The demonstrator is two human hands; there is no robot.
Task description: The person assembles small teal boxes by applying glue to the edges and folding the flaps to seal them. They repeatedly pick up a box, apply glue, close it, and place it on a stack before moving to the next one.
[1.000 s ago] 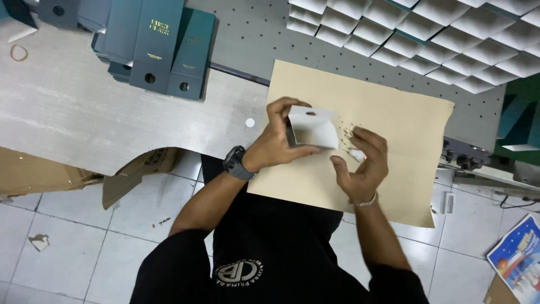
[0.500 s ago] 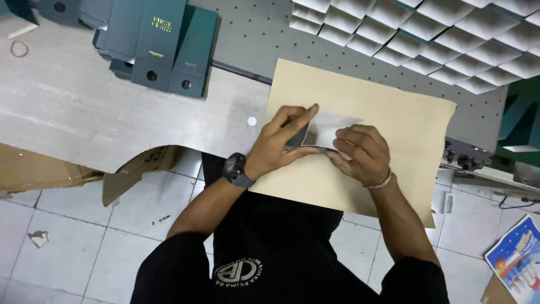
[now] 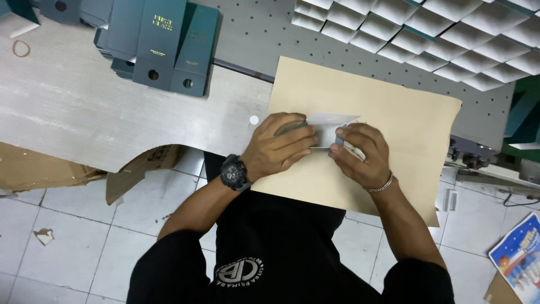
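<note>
I see the small white card piece (image 3: pixel 329 126) lying flat near the middle of the tan paperboard sheet (image 3: pixel 394 112), which I take as my landmark. My left hand (image 3: pixel 281 146) presses down on the card's left part, fingers laid flat over it, so its grip is pressing rather than clenched. My right hand (image 3: pixel 360 155) pinches the card's right edge between thumb and fingertips, a grip closed on the card. Both hands touch each other's side of the piece, just apart. The sheet overhangs the near edge of the pale worktop (image 3: pixel 84 107). Left of the sheet, well apart, stand dark teal folded boxes (image 3: pixel 160 45). Beyond the sheet's far right corner lies a white cell-grid divider (image 3: pixel 427 39). A small white disc (image 3: pixel 253 120) sits just beside the sheet's left edge.
</note>
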